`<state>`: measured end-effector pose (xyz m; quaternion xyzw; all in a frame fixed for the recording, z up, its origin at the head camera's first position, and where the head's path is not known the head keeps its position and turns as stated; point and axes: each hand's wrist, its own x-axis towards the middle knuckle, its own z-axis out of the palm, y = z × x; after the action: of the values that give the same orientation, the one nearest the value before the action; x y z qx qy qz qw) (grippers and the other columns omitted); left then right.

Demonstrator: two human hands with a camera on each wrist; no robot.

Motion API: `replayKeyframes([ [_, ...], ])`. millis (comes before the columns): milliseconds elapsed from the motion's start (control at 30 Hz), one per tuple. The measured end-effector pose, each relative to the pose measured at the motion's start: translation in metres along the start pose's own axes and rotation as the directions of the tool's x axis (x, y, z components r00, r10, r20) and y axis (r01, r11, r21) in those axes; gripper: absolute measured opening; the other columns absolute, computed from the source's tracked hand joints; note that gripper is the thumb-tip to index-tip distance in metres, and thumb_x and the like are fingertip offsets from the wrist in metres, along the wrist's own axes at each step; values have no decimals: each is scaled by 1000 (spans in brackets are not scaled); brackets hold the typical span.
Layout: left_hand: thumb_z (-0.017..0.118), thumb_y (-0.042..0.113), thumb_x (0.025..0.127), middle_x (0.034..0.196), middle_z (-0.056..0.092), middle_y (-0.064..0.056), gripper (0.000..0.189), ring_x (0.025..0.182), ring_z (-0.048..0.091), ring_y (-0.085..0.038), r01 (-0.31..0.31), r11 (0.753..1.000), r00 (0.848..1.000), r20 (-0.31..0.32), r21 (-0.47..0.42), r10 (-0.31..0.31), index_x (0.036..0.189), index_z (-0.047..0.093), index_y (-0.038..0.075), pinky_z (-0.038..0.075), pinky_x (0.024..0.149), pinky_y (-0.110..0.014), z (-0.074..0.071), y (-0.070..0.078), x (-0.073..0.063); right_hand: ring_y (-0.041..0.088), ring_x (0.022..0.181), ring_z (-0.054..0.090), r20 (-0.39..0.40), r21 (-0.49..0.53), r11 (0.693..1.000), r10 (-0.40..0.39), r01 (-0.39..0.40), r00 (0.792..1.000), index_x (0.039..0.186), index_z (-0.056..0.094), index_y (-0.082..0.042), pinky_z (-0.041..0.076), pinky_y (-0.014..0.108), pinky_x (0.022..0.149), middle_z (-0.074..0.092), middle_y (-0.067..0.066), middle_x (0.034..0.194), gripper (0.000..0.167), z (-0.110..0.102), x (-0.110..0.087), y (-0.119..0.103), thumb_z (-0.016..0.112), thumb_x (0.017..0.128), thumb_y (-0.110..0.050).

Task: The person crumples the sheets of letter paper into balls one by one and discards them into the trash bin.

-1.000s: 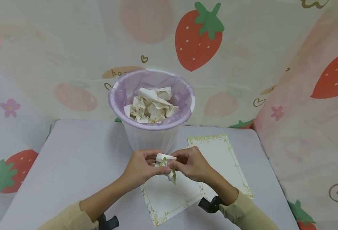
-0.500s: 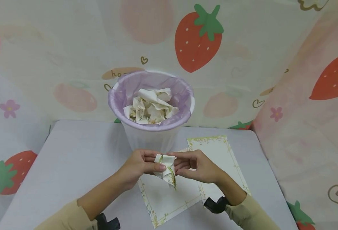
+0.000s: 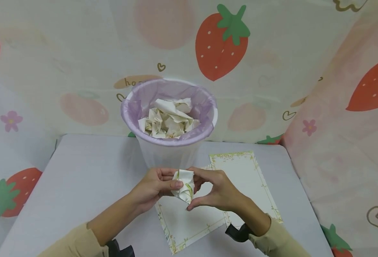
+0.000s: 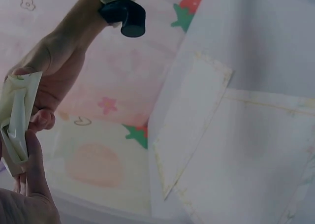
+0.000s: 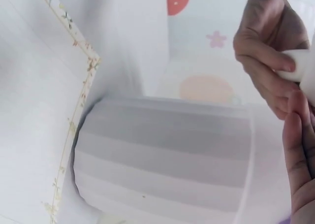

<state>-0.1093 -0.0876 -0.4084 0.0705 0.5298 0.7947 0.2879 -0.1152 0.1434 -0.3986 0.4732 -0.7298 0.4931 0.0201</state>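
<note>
A small folded, crumpled piece of white paper (image 3: 185, 185) with green and yellow print is up in front of the bin, above the sheets. My left hand (image 3: 150, 188) pinches its left side, thumb on the near face and fingers behind. My right hand (image 3: 220, 188) is at the paper's right side, its fingers touching the upper right edge. The right thumb is stretched out below, apart from the other fingers. In the left wrist view the folded paper (image 4: 18, 120) shows layered creases between both hands. The right wrist view shows it only partly, at the right edge.
Behind the hands stands a white bin (image 3: 169, 153) with a purple liner (image 3: 131, 114), holding several crumpled papers (image 3: 171, 117). Two flat sheets with floral borders lie on the white table: a near sheet (image 3: 195, 221) and a far sheet (image 3: 240, 171). A strawberry-print backdrop (image 3: 89, 53) surrounds the table.
The right hand first pinched the paper, then let go and its thumb spread away downward. The left hand keeps hold, and the paper has turned slightly and looks more compact.
</note>
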Motion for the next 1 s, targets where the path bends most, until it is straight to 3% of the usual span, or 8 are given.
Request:
replayKeyframes([
  [233,68,2,92,99,73,-9,49,87,72,-16,9,999,1000,7,-44,-9,130,48,-22,59,76,-27,3,-4,-2,6,70,66,-9,33,997,63,-63,998,122,62,-5,58,25,63,69,-3,82,63,3,-1,-2,93,68,-15],
  [633,64,-2,93,101,73,-10,45,87,72,-14,8,1000,999,-47,-16,-9,130,48,-22,58,76,-25,6,-11,-3,2,59,62,-19,16,996,87,-87,996,119,62,0,55,21,53,66,3,73,57,12,-3,1,89,69,0],
  [833,64,-2,93,99,73,-10,43,88,72,-15,31,999,997,-71,-37,-34,129,48,-20,59,78,-27,5,-9,-2,6,56,64,-32,122,980,163,-158,986,117,60,3,58,28,53,68,9,72,53,15,-2,-2,84,70,10],
  [1000,65,1,94,101,73,-11,45,89,72,-17,53,998,995,-88,-45,-57,131,48,-19,59,79,-27,4,-8,1,11,61,67,6,239,943,237,-231,972,134,53,5,59,32,55,68,11,76,67,13,-4,2,82,75,9],
])
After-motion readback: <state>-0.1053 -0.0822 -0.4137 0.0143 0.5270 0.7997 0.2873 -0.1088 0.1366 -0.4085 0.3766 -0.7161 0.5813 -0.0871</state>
